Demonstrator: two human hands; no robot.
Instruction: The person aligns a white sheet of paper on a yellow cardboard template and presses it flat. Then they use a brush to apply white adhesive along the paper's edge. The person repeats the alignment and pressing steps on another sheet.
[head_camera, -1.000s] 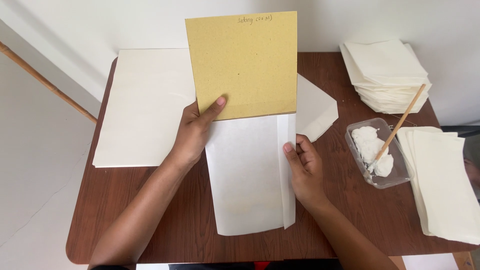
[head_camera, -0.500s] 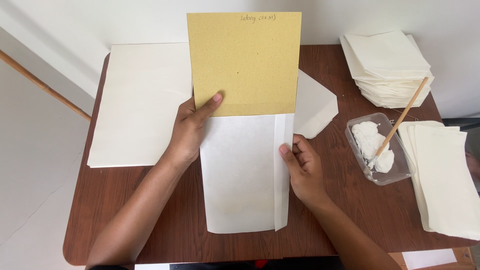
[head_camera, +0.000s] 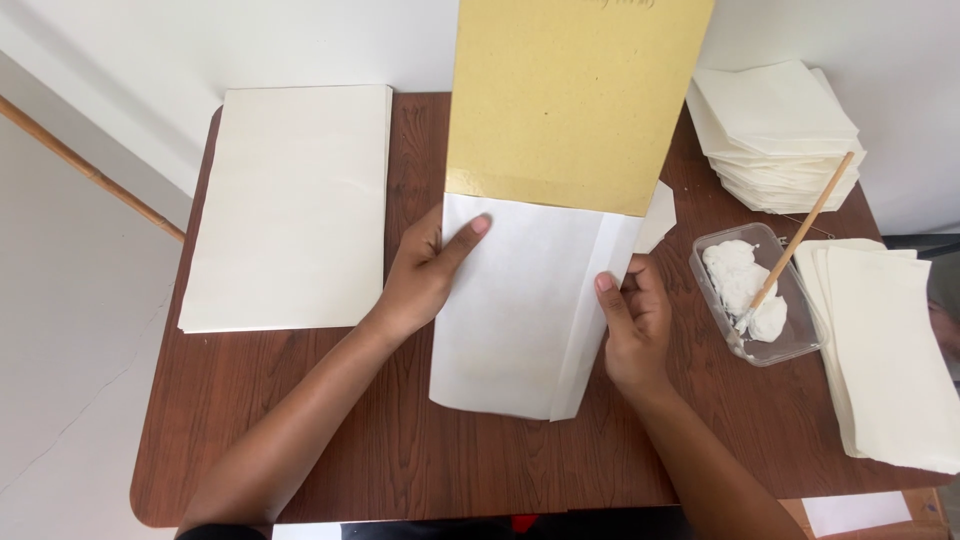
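Observation:
A white folded paper sheet (head_camera: 520, 310) lies on the brown wooden table (head_camera: 400, 440), folded like a sleeve around a tan cardboard panel (head_camera: 575, 95) that sticks out of its far end. My left hand (head_camera: 425, 275) presses flat on the paper's left side, thumb on top. At the paper's right folded edge, my right hand (head_camera: 632, 320) pinches the flap.
A stack of large white sheets (head_camera: 290, 200) lies at the left. Folded white paper stacks sit at the back right (head_camera: 775, 135) and the right edge (head_camera: 890, 350). A clear plastic tub of white paste (head_camera: 755, 295) holds a wooden stick (head_camera: 800, 240).
The tan cardboard has slid farther out of the white paper, away from me. My left hand moved off the cardboard onto the white paper. The view has come closer.

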